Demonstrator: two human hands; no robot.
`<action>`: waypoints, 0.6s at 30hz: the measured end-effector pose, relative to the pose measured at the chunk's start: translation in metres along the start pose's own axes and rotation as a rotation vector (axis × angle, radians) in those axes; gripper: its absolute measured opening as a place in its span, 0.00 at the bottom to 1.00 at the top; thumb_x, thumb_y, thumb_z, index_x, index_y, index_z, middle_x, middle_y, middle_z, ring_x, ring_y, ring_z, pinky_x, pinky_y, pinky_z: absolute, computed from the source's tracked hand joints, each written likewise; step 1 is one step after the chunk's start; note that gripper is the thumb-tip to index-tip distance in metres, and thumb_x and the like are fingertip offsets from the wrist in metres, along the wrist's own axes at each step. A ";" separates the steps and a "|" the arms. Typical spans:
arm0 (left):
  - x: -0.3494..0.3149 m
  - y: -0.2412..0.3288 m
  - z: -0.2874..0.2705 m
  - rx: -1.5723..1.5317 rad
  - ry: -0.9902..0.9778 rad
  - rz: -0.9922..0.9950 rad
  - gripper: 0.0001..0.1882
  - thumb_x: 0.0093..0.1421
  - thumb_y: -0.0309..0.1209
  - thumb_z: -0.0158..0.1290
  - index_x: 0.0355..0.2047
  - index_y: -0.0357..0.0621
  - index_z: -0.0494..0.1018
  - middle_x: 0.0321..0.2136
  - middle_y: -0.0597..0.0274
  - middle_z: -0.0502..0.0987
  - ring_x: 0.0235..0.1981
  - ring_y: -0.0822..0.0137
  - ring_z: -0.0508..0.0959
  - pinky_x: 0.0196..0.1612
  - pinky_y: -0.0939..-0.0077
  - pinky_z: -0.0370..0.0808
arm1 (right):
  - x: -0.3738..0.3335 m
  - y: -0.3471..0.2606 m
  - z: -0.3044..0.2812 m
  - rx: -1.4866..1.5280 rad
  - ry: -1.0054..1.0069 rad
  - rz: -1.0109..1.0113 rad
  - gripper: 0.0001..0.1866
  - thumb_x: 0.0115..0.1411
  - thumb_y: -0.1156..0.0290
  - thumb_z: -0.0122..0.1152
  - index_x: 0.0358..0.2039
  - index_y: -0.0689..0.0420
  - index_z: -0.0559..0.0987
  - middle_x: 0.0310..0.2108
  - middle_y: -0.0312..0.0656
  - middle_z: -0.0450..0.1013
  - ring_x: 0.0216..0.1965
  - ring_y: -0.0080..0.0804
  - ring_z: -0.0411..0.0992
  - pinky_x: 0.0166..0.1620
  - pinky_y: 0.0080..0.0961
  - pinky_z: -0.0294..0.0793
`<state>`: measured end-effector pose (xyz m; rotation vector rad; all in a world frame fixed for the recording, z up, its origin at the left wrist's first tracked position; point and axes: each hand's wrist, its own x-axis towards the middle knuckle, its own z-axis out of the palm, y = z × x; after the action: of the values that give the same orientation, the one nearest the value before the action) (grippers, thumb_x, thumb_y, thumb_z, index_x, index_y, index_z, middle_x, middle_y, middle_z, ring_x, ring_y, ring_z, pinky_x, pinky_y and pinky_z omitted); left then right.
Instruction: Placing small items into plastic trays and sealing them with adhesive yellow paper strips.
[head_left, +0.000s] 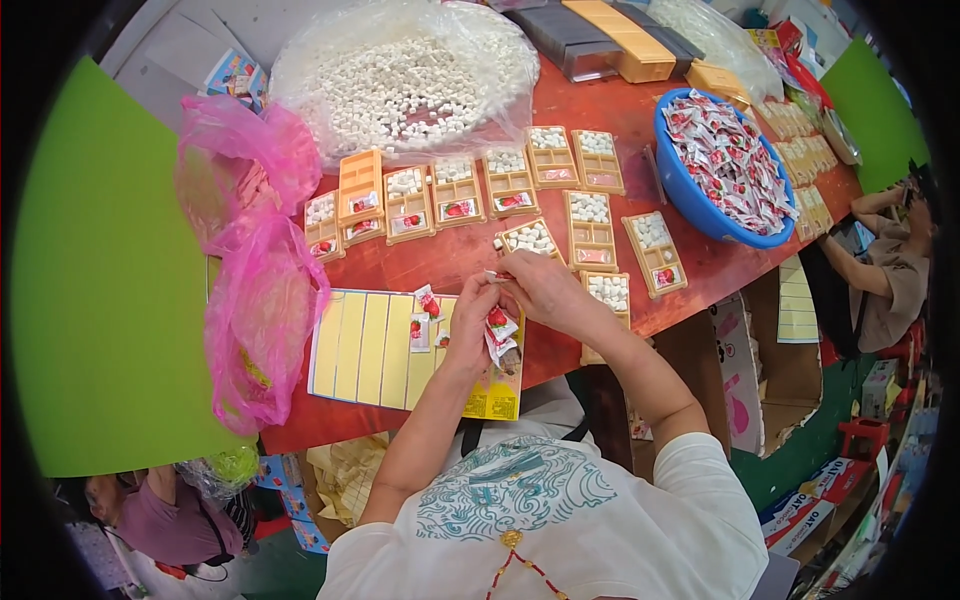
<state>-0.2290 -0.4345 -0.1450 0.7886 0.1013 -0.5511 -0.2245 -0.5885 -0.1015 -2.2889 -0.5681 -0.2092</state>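
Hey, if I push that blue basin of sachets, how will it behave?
The blue basin looks like smooth plastic, so probably fairly stiff. Loose sachets are heaped inside, so a sharp push might spill some. Its broad shape makes tipping unlikely.

Sachets [419,335] white, red pattern probably strawberries; trays [358,173] tan.

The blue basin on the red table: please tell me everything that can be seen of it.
The blue basin is round and looks like smooth plastic. It stands open side up on the red table, toward the right of the view. It is heaped with small white sachets with red prints, which hide its inside bottom. The left hand and right hand are both away from it.
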 end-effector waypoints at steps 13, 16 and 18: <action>-0.008 0.011 -0.008 -0.030 -0.035 0.130 0.04 0.66 0.28 0.44 0.39 0.44 0.68 0.23 0.59 0.75 0.21 0.73 0.77 0.23 0.84 0.75 | -0.007 0.012 -0.002 0.916 -0.018 0.527 0.13 0.59 0.68 0.54 0.43 0.59 0.74 0.28 0.36 0.72 0.27 0.21 0.71 0.27 0.18 0.69; -0.010 0.012 -0.004 -0.020 -0.095 0.119 0.06 0.65 0.25 0.44 0.40 0.44 0.69 0.24 0.60 0.75 0.24 0.75 0.76 0.26 0.86 0.73 | -0.006 0.012 -0.005 1.113 -0.094 0.791 0.18 0.60 0.53 0.54 0.39 0.55 0.77 0.22 0.32 0.70 0.19 0.16 0.67 0.22 0.14 0.64; -0.011 0.013 -0.001 0.002 -0.098 0.115 0.06 0.65 0.25 0.44 0.40 0.44 0.69 0.24 0.61 0.75 0.24 0.75 0.76 0.26 0.86 0.73 | -0.005 0.005 -0.008 1.043 -0.239 0.774 0.16 0.59 0.56 0.57 0.38 0.56 0.76 0.22 0.31 0.70 0.19 0.16 0.66 0.22 0.13 0.63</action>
<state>-0.2321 -0.4219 -0.1340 0.7628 -0.0353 -0.4798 -0.2265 -0.5994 -0.1007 -1.3475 0.1419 0.6108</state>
